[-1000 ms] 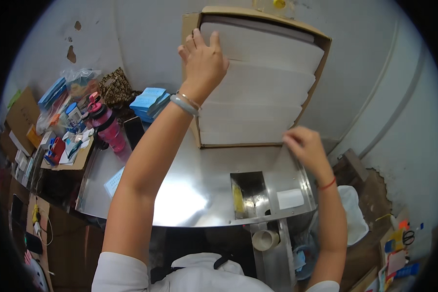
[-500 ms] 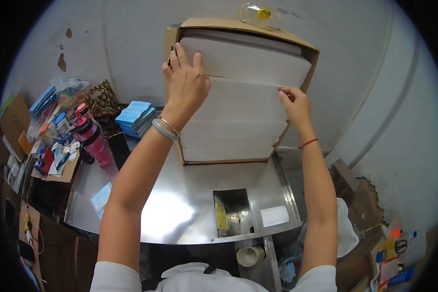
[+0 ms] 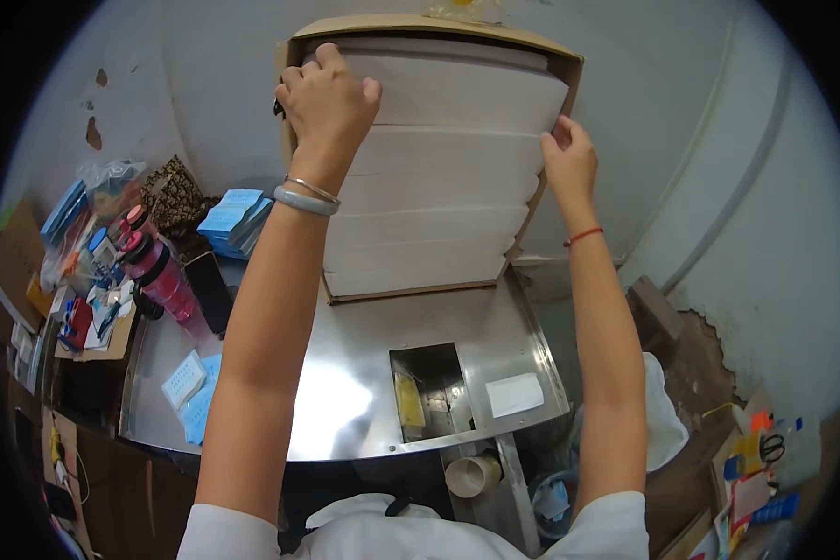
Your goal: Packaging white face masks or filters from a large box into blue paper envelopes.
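A cardboard box [image 3: 411, 292] stands tilted up at the back of the metal table, its open face toward me. Packed inside are stacks of white sheets [image 3: 439, 191] in several layers. At the upper left of the box, my left hand [image 3: 331, 101] has its fingers curled over the left end of the upper stack. My right hand [image 3: 570, 161] is at the right side, thumb and fingers closed at the right end of the same stack. Its fingertips are partly hidden by the box edge. A small dark object beside my left fingers is mostly covered.
The metal table [image 3: 355, 327] has a rectangular opening [image 3: 434, 397] near its front edge, with a white slip [image 3: 515, 396] beside it. Left are a pink bottle [image 3: 163, 280], blue packets [image 3: 236, 222] and light-blue papers [image 3: 196, 397]. A clear plastic bottle [image 3: 471, 9] lies atop the box.
Box and table sit higher and further left in view. My left hand has curled further over the stack's left end. My right hand has moved outward to the stack's right end.
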Motion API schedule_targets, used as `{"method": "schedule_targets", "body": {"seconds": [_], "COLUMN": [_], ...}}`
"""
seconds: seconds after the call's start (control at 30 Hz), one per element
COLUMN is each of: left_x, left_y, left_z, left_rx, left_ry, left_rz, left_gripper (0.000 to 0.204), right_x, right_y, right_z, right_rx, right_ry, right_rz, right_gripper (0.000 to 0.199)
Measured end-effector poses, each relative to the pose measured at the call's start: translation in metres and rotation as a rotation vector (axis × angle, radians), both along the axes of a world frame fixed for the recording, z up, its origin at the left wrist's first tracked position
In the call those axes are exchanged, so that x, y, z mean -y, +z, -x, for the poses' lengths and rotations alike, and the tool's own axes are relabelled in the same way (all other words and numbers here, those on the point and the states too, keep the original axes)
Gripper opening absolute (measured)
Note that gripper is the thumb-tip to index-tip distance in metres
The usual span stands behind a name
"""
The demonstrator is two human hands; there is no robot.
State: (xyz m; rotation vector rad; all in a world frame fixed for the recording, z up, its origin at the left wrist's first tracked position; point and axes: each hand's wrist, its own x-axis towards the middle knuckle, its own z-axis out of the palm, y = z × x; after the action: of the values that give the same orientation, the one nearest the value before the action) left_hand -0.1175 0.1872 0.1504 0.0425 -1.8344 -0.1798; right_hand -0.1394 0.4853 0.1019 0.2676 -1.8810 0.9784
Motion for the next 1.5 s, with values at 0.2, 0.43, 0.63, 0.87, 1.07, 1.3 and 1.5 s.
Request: {"method": "schedule_targets", "body": {"seconds": [0.2,0.43,0.63,0.87,1.07,1.3,1.5], "left_x": [-0.011,-0.012,-0.035,-0.019,-0.023,-0.038,-0.020], "left_y": [0.008,-0.008,-0.019,-0.017,-0.025,-0.012,-0.030], "left_z": [0.006,0.015,0.028,0.024,0.031,0.022,0.041], "left_rx": [0.164,-0.029,-0.206,-0.018,-0.026,0.195,-0.035], "left_ry": [-0.212,-0.199,-0.326,-0.259,-0.092,-0.026,-0.081], "left_rz": [-0.163,-0.130,-0.276,-0.233,-0.024,-0.102,-0.110], "left_gripper": [0.058,0.075,0.082,0.076,0.069,0.082,0.079], "right_x": [0.027,0.063,0.039,0.045,0.026,-0.008,0.031], "right_y": [0.021,0.050,0.041,0.056,0.076,0.057,0.057], "right_z": [0.024,0.030,0.048,0.041,0.037,0.062,0.045], "right_rx": [0.020,0.067,-0.024,0.125,0.247,-0.036,0.151], "right_ry": [-0.058,-0.240,-0.123,-0.495,-0.191,-0.020,0.017], "right_rz": [0.208,0.297,0.392,-0.048,-0.043,-0.046,-0.184], "right_gripper": [0.072,0.091,0.065,0.057,0.082,0.095,0.086]}}
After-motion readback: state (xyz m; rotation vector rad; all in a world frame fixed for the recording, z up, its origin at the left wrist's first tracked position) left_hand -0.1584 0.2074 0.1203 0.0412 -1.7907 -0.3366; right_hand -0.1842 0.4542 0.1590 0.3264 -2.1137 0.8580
